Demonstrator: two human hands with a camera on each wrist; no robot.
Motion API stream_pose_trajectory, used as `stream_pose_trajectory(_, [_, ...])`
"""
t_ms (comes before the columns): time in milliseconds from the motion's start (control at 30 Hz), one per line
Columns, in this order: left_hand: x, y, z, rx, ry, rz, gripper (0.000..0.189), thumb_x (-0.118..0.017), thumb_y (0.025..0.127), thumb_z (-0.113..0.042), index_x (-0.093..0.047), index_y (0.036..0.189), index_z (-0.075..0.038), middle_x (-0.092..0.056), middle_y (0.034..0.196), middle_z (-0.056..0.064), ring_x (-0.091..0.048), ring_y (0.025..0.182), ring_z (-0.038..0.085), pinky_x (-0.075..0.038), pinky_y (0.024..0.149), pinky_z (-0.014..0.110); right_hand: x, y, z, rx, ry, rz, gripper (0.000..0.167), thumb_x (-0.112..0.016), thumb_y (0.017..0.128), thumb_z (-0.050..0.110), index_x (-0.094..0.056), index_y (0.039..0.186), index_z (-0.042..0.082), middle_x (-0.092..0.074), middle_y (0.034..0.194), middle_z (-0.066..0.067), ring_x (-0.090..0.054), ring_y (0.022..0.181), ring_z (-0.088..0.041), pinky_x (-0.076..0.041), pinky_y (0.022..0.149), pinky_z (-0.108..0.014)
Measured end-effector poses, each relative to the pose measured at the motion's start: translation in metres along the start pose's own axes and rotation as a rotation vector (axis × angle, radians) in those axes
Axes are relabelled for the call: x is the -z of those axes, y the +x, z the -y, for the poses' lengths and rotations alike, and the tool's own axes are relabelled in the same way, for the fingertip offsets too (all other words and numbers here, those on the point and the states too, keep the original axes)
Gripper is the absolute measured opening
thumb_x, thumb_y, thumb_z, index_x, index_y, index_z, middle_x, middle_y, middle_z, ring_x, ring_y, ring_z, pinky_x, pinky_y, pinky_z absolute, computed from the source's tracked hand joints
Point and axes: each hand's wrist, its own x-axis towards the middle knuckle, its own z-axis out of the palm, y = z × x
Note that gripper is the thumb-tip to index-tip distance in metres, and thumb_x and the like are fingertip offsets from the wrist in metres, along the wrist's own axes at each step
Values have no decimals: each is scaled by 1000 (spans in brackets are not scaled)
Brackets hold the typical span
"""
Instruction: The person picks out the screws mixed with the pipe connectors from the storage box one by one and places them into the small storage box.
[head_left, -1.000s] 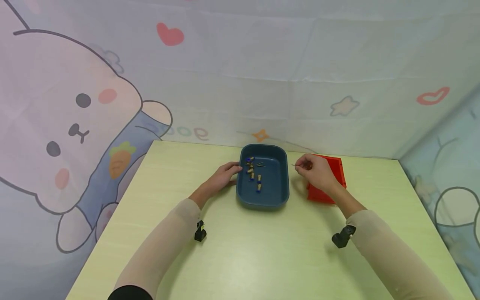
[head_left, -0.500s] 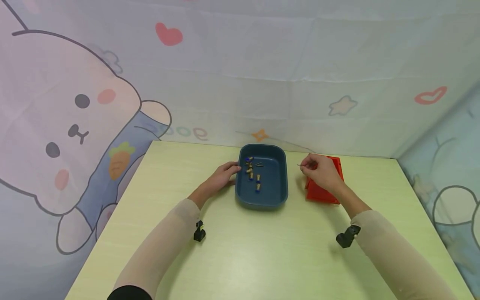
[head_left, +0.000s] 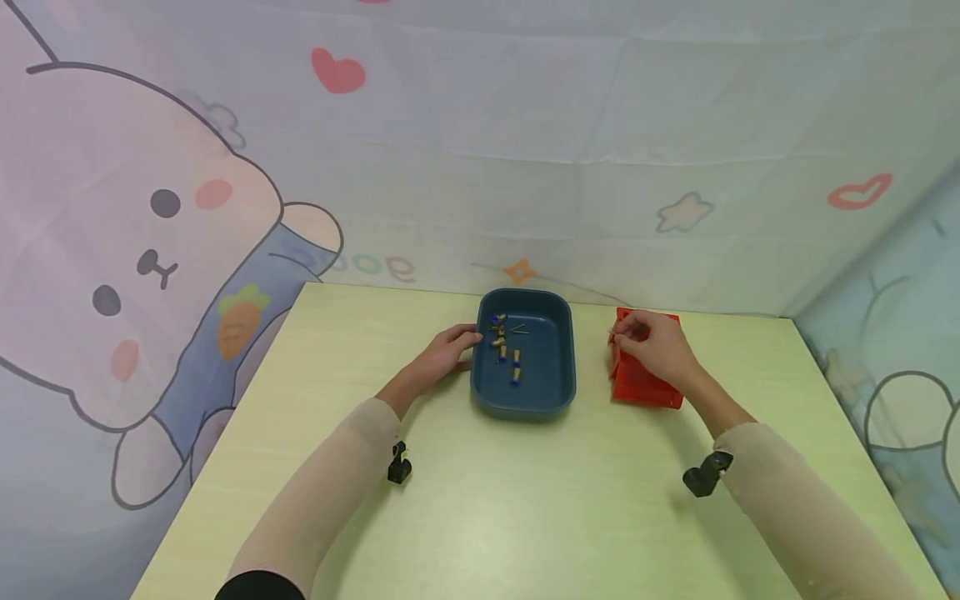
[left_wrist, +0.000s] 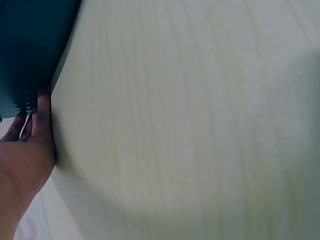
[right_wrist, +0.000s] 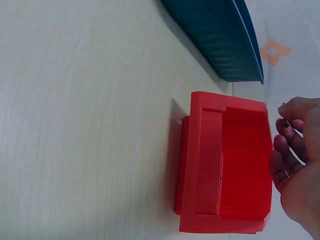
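My left hand (head_left: 442, 353) rests at the left side of a dark blue plastic bin (head_left: 558, 367), fingertips on its wall near the rim. In the left wrist view, fairly straight fingers (left_wrist: 44, 117) lie against the bin's outer wall. Inside the bin are several brass-coloured fittings (head_left: 516, 377) with blue ends and a couple of thin metal screws (head_left: 520, 332). Over the far left part of a red bin (head_left: 647, 387), my right hand (head_left: 660, 346) pinches a small thin screw (right_wrist: 285, 123) between thumb and forefinger. In the right wrist view, the hand is beside the red bin's opening.
Both bins stand on a pale wood-grain table (head_left: 480, 517), near its back edge. A printed cloth (head_left: 480, 167) hangs close behind them. The red bin is a short way right of the blue one. A black wrist camera (head_left: 705, 475) is fastened to the right sleeve.
My right hand has moved right, from the gap between the bins to over the red bin, still pinching the screw. The left hand and the blue bin have stayed put.
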Motion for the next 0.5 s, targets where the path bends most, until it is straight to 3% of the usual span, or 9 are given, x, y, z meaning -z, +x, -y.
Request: stream_pose_trajectory(500, [3, 0, 2, -6, -3, 25, 57, -49, 113, -36, -39, 162, -7, -43, 163, 13, -39, 153, 27, -50, 115, 44, 7, -4, -12, -13, -36, -10, 9, -70, 102, 12, -71, 106, 4, -68, 98, -12, -60, 93, -28, -52, 81, -36])
